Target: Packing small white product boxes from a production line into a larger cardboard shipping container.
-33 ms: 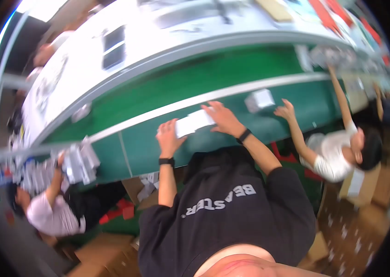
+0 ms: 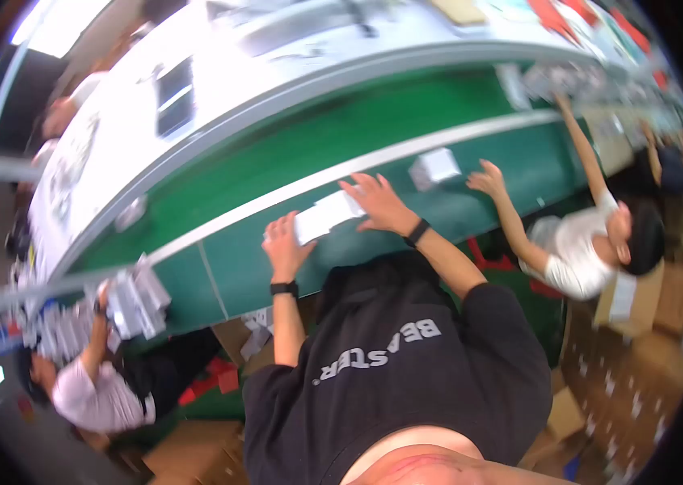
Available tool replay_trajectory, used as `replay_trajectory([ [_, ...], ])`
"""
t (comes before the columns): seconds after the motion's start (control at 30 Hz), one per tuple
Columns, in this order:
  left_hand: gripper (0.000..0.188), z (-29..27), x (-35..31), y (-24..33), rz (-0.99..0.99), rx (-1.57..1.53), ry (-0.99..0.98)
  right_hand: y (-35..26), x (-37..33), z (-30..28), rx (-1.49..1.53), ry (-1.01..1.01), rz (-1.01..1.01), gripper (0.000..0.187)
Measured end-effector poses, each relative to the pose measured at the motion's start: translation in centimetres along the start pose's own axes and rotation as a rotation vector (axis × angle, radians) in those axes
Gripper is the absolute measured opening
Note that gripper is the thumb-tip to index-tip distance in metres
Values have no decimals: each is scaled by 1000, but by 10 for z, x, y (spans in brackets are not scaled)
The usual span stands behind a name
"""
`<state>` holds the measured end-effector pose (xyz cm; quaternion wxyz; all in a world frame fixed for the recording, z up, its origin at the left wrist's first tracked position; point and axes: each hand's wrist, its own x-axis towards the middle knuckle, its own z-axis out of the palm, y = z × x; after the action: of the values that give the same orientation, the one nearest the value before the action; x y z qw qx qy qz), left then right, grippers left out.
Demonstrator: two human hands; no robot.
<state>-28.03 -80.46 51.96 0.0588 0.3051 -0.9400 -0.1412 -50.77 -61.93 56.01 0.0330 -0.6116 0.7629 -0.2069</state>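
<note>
The boxes (image 2: 313, 225) are white, the worktop (image 2: 238, 260) dark green.

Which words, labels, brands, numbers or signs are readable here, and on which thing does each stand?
Black T-shirt: one line of pale letters, readable, not copied here.
White pieces between left hand and right hand: no readable text.
White patch on the carton: any text too blurred.

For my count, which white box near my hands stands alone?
The white box right of your right hand; nobody touches it, whereas the other two sit between that hand and your left hand.
</note>
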Motion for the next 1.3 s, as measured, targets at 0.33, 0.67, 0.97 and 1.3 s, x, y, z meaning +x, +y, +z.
replay_trajectory([
  [0.33,92,-17,9,19,24,15,-68,116,-71,-84,-394,-100,319,99],
  [0.67,95,-31,1,11,154,-28,-54,99,-43,-18,187,-154,138,93],
  [0.97,91,-42,35,-15,232,-117,-210,89,-2,-35,84,-289,-11,101],
  [1.3,68,-15,10,-10,225,-217,34,85,-18,-10,-50,-177,-82,93],
])
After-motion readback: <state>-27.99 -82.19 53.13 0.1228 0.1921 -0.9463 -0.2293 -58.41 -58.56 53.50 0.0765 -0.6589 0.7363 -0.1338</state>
